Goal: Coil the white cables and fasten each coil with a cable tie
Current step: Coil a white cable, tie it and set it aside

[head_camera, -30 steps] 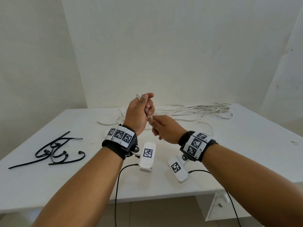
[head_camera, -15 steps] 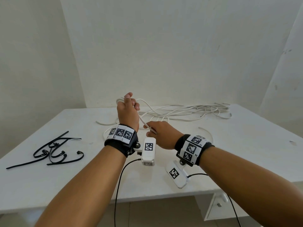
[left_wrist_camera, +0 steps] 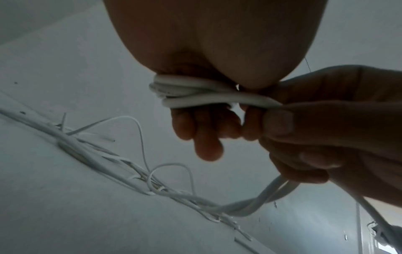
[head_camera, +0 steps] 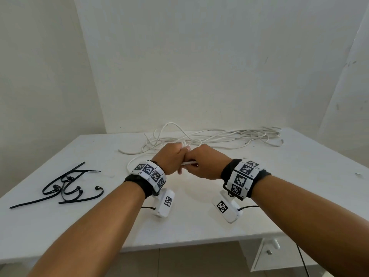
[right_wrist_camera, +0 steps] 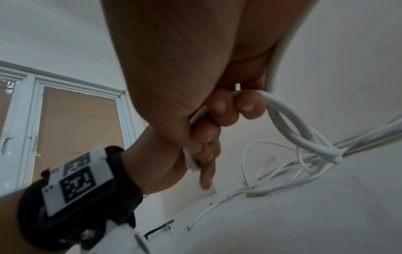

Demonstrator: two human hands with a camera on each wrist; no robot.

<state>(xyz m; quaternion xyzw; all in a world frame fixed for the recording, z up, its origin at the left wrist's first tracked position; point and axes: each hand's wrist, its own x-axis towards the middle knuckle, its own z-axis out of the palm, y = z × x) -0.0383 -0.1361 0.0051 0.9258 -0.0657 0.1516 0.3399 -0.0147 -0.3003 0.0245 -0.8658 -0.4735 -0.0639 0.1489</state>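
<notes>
We note the white cable (left_wrist_camera: 195, 89) wound in several turns around the left hand (head_camera: 171, 158), the turns lying across the palm just above the curled fingers (left_wrist_camera: 206, 135) in the left wrist view. The left hand is closed around this small coil. The right hand (head_camera: 203, 164) touches the left hand and pinches a strand of the same cable between thumb and curled fingers (right_wrist_camera: 226, 110) — so both hands grip the cable, held together above the white table (head_camera: 199, 226), near its middle. From the right hand a loop of the cable hangs down and runs into the loose white cables (head_camera: 219, 136) that lie spread in a tangle along the far side of the table, next to the wall (head_camera: 199, 66); we cannot tell how many separate cables make up this tangle. The black cable ties (head_camera: 65, 186) lie in a small heap on the left part of the table, well apart from the hands — untouched, some with looped ends. Each wrist carries a black band with white marker tiles, and a white camera housing hangs under each one. A white drawer unit (head_camera: 267, 254) stands below the table on the right, and the right wrist view shows a window (right_wrist_camera: 76, 120) behind the left arm.
</notes>
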